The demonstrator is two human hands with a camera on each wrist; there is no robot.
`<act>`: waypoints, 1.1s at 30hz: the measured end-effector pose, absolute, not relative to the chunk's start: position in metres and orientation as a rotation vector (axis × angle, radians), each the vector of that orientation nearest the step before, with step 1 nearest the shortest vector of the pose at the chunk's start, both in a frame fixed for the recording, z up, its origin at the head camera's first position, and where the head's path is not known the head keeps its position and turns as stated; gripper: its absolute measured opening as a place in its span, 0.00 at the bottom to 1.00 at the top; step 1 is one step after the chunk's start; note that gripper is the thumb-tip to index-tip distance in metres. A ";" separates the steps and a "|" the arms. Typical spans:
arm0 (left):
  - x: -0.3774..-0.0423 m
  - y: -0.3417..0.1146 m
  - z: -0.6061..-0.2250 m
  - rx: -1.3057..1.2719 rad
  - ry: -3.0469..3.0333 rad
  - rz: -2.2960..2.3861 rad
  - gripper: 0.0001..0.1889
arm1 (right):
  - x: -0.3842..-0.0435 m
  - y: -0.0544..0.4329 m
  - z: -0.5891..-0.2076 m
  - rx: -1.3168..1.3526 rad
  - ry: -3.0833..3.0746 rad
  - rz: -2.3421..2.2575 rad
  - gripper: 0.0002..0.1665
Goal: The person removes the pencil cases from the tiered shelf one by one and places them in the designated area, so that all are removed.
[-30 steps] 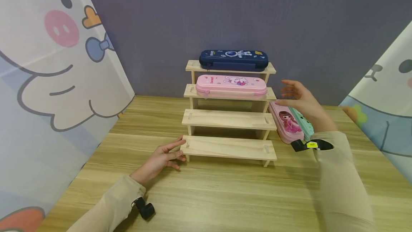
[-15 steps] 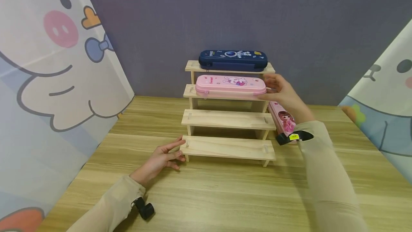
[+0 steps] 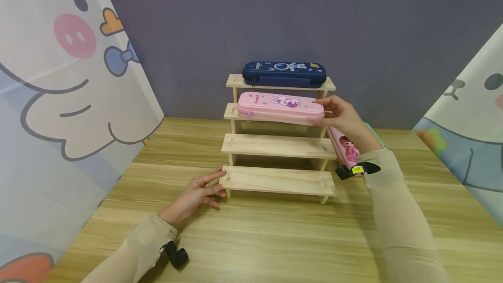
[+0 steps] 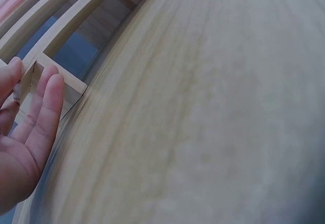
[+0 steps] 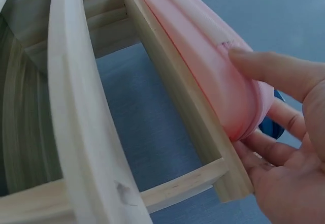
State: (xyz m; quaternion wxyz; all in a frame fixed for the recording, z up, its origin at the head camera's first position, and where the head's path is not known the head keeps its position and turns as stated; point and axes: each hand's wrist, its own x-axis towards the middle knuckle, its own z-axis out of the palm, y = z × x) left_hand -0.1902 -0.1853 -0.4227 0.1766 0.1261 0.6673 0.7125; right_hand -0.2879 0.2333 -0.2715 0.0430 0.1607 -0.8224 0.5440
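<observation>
A stepped wooden rack [image 3: 279, 143] with several tiers stands on the table. On its second tier from the top lies a pink pencil case [image 3: 275, 104] printed with a rabbit, its right end angled slightly forward. My right hand [image 3: 342, 115] grips that end; in the right wrist view the thumb presses the side of the case, with the other fingers around its far side. My left hand [image 3: 196, 193] holds the left end of the lowest board [image 3: 277, 180], its thumb and forefinger at the corner. A navy space pencil case [image 3: 284, 73] occupies the top tier.
Right of the rack, a pink pencil case with a doll print [image 3: 347, 147] lies on the table [image 3: 275, 239], partly behind my right wrist. A mint green edge [image 3: 375, 133] shows beside it. A grey wall stands behind, with cartoon panels [image 3: 70, 99] on both sides.
My right hand has moved left from above the cases on the table to the rabbit case and taken hold of it. The case's right end has turned slightly forward. My left hand stays put.
</observation>
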 end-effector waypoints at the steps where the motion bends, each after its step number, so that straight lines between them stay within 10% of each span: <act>1: -0.190 -0.185 -0.423 0.359 1.890 2.016 0.31 | -0.288 0.234 -0.273 0.508 -2.500 1.660 0.28; 33: -0.190 -0.184 -0.421 0.347 1.890 2.012 0.32 | -0.244 0.249 -0.296 0.725 -2.041 1.732 0.24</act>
